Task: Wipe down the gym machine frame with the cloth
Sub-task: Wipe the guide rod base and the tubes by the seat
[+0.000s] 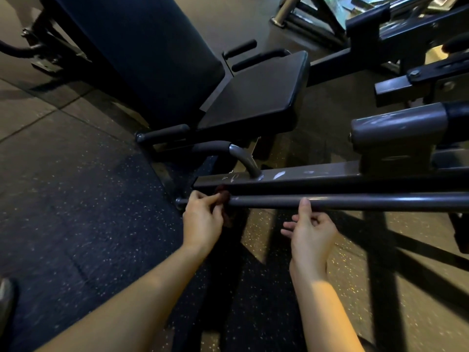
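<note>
A dark round bar of the gym machine frame runs left to right across the middle of the view, below a flat grey beam. My left hand is shut on a small dark reddish cloth wrapped around the bar near its left end. The cloth is mostly hidden by my fingers. My right hand is under the bar further right, thumb touching the bar's front, fingers loosely curled and apart, holding nothing.
The black padded seat and backrest stand behind the beam. A curved grey handle rises from the beam. More black frame parts crowd the right and back. Speckled rubber flooring lies to the left.
</note>
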The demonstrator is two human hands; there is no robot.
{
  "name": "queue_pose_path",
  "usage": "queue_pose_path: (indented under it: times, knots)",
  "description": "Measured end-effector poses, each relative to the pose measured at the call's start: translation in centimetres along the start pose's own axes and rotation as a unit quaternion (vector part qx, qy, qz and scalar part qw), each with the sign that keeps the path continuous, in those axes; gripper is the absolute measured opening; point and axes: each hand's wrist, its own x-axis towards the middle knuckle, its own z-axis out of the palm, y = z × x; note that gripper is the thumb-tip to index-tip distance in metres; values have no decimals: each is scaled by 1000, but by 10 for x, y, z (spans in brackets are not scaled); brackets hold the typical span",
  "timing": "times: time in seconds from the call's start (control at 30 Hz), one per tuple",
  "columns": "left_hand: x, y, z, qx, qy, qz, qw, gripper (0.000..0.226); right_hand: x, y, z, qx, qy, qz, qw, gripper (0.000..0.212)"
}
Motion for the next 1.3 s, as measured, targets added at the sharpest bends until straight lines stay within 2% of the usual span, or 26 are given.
queue_pose_path:
  times: [0.07, 0.2, 0.23, 0.3, 0.4, 0.47, 0.53, 0.6, 0.77, 0.93, 1.0, 1.1, 1.3]
  knots:
    - [-6, 5, 3, 31, 9, 19, 999, 28, 2, 0, -1, -9, -1, 0, 1000, 26]
    - [-51, 49, 32, -26, -72, 163, 984, 34, 4, 0, 4, -17, 16, -3, 1000, 30]
    - [-53, 48, 34, -22, -61, 177, 982, 34, 4, 1, 6, -16, 17, -2, 1000, 30]
    - [-38, 30, 25, -12, -23, 141, 990, 33, 3, 1, 5, -9, 15, 1, 1000, 29]
    - [-7, 0, -1, 30, 14, 10, 999, 30, 3, 0, 1, -11, 3, -2, 1000, 28]
    - [-5, 8, -1, 64, 0, 42, 997, 29, 3, 0, -1, -12, -2, 1, 1000, 28]
    - [-23, 30, 9, 35, -41, 130, 990, 32, 3, 0, 1, -9, 1, 12, 1000, 27]
    - [-37, 38, 15, 3, -63, 164, 984, 34, 4, 0, 4, -3, 9, 17, 1000, 27]
    - [3, -1, -10, 24, -41, -6, 999, 30, 1, -1, 2, -2, 9, 15, 1000, 22]
    - [-28, 25, 17, -53, -81, 77, 992, 35, 1, -2, 4, 3, 10, 17, 1000, 24]
    - [-26, 24, 23, -100, -68, 50, 991, 33, 2, -1, 4, 3, 12, 16, 1000, 23]
    - [-5, 15, 12, -160, -31, -60, 985, 24, 1, 0, 0, -9, 6, 8, 1000, 23]
    - [-6, 20, 13, -164, -19, -89, 982, 23, 1, -4, -7, -24, -3, 14, 1000, 23]
